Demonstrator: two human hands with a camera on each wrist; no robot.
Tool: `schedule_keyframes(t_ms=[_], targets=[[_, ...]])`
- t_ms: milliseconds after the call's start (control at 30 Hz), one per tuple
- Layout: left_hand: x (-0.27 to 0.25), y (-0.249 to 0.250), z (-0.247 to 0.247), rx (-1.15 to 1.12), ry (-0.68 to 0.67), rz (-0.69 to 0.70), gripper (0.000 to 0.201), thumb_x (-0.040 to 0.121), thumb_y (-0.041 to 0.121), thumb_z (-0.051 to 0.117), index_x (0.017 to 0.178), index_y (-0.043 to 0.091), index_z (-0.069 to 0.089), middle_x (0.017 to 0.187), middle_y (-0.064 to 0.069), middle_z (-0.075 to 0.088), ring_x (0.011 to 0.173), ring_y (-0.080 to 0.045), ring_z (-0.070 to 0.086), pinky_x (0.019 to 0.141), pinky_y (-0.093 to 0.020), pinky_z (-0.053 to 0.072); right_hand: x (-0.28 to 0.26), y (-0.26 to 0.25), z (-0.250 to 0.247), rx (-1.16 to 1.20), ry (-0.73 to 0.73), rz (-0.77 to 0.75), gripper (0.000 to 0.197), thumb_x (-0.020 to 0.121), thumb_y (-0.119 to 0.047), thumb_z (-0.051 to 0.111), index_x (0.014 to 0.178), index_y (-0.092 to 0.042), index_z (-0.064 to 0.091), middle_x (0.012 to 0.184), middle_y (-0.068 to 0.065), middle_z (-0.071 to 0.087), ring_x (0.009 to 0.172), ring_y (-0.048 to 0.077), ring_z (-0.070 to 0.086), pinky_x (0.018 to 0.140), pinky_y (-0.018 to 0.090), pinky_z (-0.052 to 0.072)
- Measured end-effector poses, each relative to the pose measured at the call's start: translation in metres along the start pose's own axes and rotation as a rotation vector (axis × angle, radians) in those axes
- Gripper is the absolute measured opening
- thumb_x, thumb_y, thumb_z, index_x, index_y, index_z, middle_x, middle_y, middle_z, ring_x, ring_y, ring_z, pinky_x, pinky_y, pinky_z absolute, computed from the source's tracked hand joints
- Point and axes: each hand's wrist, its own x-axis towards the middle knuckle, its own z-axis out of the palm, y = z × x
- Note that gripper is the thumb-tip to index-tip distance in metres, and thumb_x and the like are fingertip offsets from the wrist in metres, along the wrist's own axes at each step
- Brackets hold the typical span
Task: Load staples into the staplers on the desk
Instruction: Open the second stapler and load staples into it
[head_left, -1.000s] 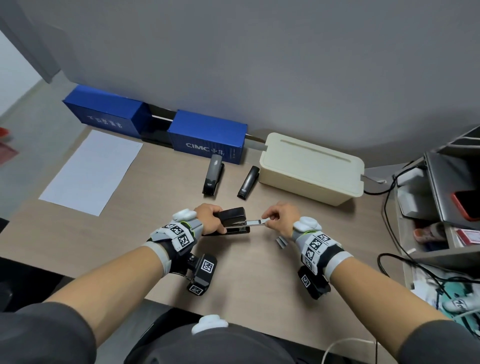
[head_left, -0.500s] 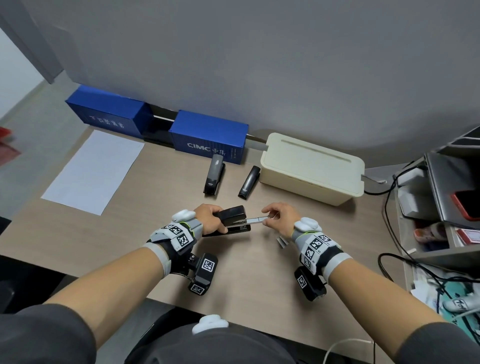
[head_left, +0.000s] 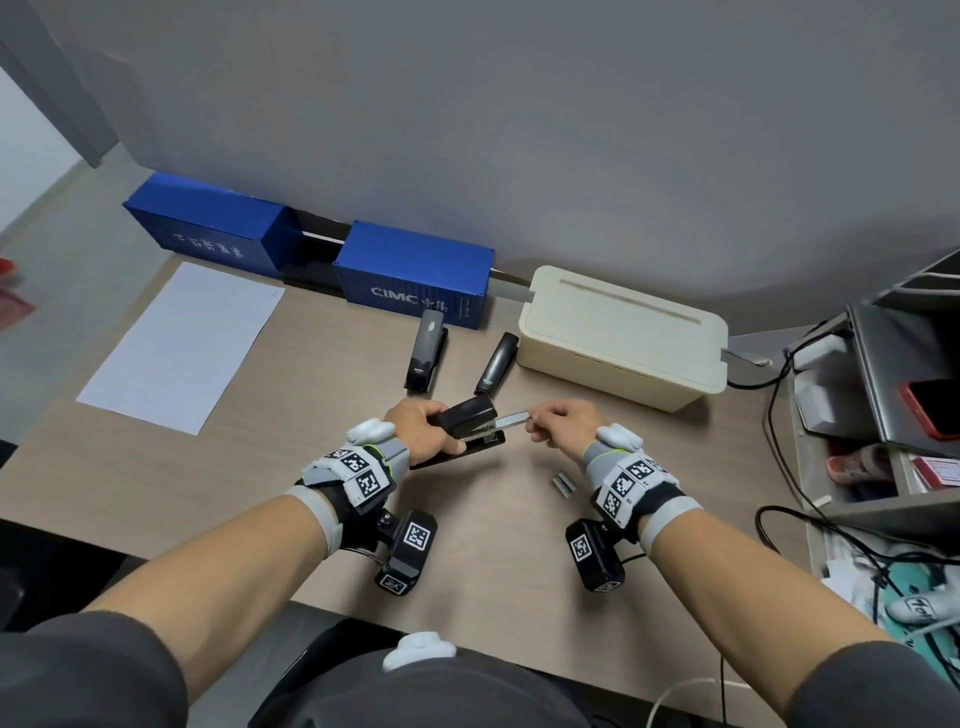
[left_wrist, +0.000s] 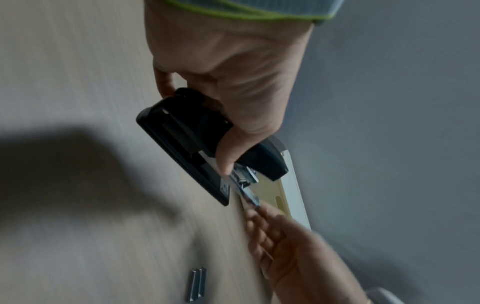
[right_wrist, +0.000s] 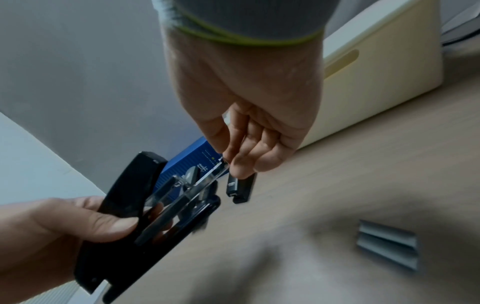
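Observation:
My left hand (head_left: 421, 431) grips a black stapler (head_left: 467, 418) held just above the desk, its top lifted and its front pointing right. A metal staple tray (head_left: 511, 418) sticks out of the stapler's front. My right hand (head_left: 558, 423) pinches the tray's outer end between thumb and forefinger; the same pinch shows at the tray (right_wrist: 207, 179) in the right wrist view. The stapler (left_wrist: 197, 142) fills the left wrist view under my left hand (left_wrist: 226, 86). Loose staple strips (head_left: 564, 483) lie on the desk near my right wrist. Two more black staplers (head_left: 427, 351) (head_left: 496, 364) lie farther back.
Two blue boxes (head_left: 415, 280) (head_left: 208, 228) and a cream cable box (head_left: 623, 332) line the wall. A white paper sheet (head_left: 182, 343) lies at the left. A shelf unit (head_left: 893, 415) with cables stands at the right desk edge.
My left hand has tilted the stapler's front end upward. My right hand has stayed pinched on the tray's end and risen slightly with it.

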Motion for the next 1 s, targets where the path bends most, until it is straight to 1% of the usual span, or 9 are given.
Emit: schedule_keyframes(t_ms=[167, 333, 467, 533, 633, 733, 833, 933, 1000], targets=[[-0.003, 0.012, -0.007, -0.082, 0.112, 0.133, 0.025, 0.067, 0.039, 0.083, 0.089, 0.031, 0.075, 0.074, 0.008, 0.07, 0.072, -0.014, 0.064, 0.064, -0.023, 0.045, -0.004, -0.024, 0.02, 0.085, -0.082, -0.003, 0.03, 0.082, -0.001, 0.059, 0.106, -0.019, 0.058, 0.09, 0.005, 0.064, 0.076, 0.015, 0.058, 0.066, 0.027, 0.044], [0.004, 0.033, -0.01, -0.247, 0.204, 0.197, 0.02, 0.071, 0.037, 0.08, 0.087, 0.027, 0.075, 0.068, 0.007, 0.066, 0.068, -0.015, 0.06, 0.067, -0.028, 0.049, -0.002, -0.049, 0.041, 0.177, -0.216, -0.024, 0.053, 0.079, 0.001, 0.057, 0.123, -0.027, 0.044, 0.089, 0.002, 0.056, 0.087, 0.016, 0.057, 0.081, 0.037, 0.046], [0.017, 0.044, -0.017, -0.279, 0.266, 0.185, 0.017, 0.072, 0.035, 0.079, 0.087, 0.029, 0.073, 0.076, 0.001, 0.072, 0.072, -0.019, 0.065, 0.071, -0.032, 0.054, 0.012, -0.064, 0.047, 0.205, -0.218, -0.016, 0.049, 0.067, -0.004, 0.056, 0.108, -0.031, 0.054, 0.088, 0.015, 0.05, 0.085, 0.025, 0.054, 0.071, 0.032, 0.047], [0.023, 0.046, -0.017, -0.249, 0.283, 0.187, 0.023, 0.074, 0.036, 0.077, 0.093, 0.025, 0.073, 0.08, -0.001, 0.073, 0.075, -0.021, 0.066, 0.073, -0.034, 0.055, 0.017, -0.07, 0.046, 0.201, -0.232, -0.018, 0.046, 0.07, 0.0, 0.054, 0.105, -0.03, 0.054, 0.087, 0.015, 0.046, 0.083, 0.026, 0.049, 0.069, 0.032, 0.045], [0.034, 0.048, -0.015, -0.201, 0.257, 0.136, 0.032, 0.079, 0.036, 0.072, 0.106, 0.019, 0.068, 0.093, -0.003, 0.073, 0.085, -0.025, 0.067, 0.08, -0.036, 0.055, 0.029, -0.073, 0.047, 0.059, -0.271, -0.015, 0.047, 0.078, -0.001, 0.054, 0.118, -0.025, 0.05, 0.078, 0.007, 0.049, 0.08, 0.02, 0.05, 0.074, 0.033, 0.044], [0.046, 0.046, -0.009, -0.2, 0.202, 0.04, 0.037, 0.081, 0.03, 0.069, 0.115, 0.016, 0.063, 0.104, -0.008, 0.072, 0.092, -0.029, 0.066, 0.084, -0.037, 0.054, 0.044, -0.063, 0.052, -0.106, -0.228, -0.032, 0.052, 0.082, -0.004, 0.057, 0.13, -0.017, 0.045, 0.07, -0.002, 0.052, 0.071, 0.016, 0.052, 0.064, 0.025, 0.042], [0.059, 0.046, -0.003, -0.221, 0.206, -0.031, 0.044, 0.085, 0.023, 0.066, 0.126, 0.015, 0.055, 0.111, -0.011, 0.07, 0.094, -0.03, 0.063, 0.082, -0.032, 0.049, 0.054, -0.048, 0.048, -0.145, -0.111, 0.042, 0.041, 0.086, -0.006, 0.057, 0.125, -0.011, 0.048, 0.075, 0.003, 0.06, 0.079, 0.022, 0.063, 0.056, 0.022, 0.043], [0.074, 0.05, 0.003, -0.176, 0.224, -0.031, 0.048, 0.086, 0.026, 0.069, 0.128, 0.016, 0.05, 0.111, -0.004, 0.066, 0.09, -0.024, 0.057, 0.08, -0.027, 0.042, 0.074, -0.023, 0.043, -0.222, -0.022, 0.164, 0.039, 0.078, -0.017, 0.062, 0.116, -0.01, 0.059, 0.089, 0.007, 0.064, 0.083, 0.029, 0.066, 0.072, 0.037, 0.056], [0.085, 0.054, 0.007, -0.152, 0.223, -0.016, 0.052, 0.084, 0.027, 0.073, 0.129, 0.017, 0.049, 0.113, -0.004, 0.065, 0.089, -0.023, 0.056, 0.079, -0.027, 0.04, 0.088, -0.009, 0.04, -0.299, -0.02, 0.19, 0.053, 0.072, -0.029, 0.064, 0.122, -0.014, 0.059, 0.097, 0.005, 0.064, 0.09, 0.027, 0.065, 0.09, 0.044, 0.054]])
